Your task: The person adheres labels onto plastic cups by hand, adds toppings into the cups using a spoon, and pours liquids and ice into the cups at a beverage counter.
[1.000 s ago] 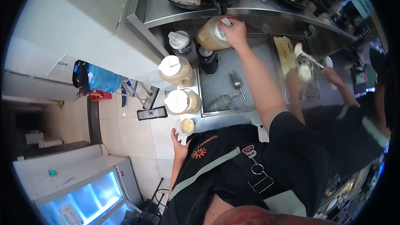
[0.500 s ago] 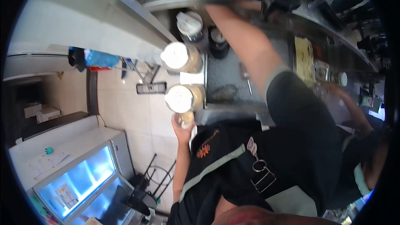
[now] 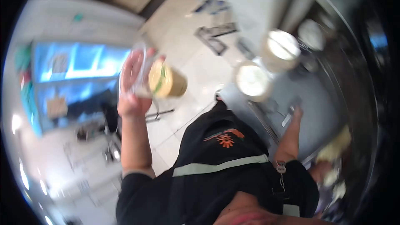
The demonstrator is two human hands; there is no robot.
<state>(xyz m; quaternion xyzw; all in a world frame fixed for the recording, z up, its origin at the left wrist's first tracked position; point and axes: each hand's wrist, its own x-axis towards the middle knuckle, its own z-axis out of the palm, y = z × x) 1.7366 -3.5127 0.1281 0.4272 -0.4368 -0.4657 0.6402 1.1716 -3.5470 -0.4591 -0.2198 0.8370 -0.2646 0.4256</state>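
My left hand [image 3: 135,73] is raised at the left, in front of the lit refrigerator. It holds a clear plastic cup with pale yellow contents [image 3: 167,80] and a green mark on its side. Clear plastic, blurred by motion, shows across the fingers; whether it is part of the cup I cannot tell. My right hand [image 3: 296,114] is low over the grey counter [image 3: 318,104], beside a small pale utensil [image 3: 286,120]. Its fingers are smeared, so a grip on that utensil cannot be confirmed. Two white-lidded jugs, a nearer one [image 3: 253,81] and a farther one [image 3: 283,45], stand at the counter's edge.
Another white-topped container [image 3: 311,34] is behind the jugs. A glass-door refrigerator [image 3: 79,62] glows at the left. Dark metal frames [image 3: 212,37] are on the tiled floor. Yellowish food [image 3: 335,143] and another person's hand [image 3: 321,171] are at the right.
The view has swung left. My left hand has lifted the cup away from the jugs. My right hand has come back from the far shelf down to the counter.
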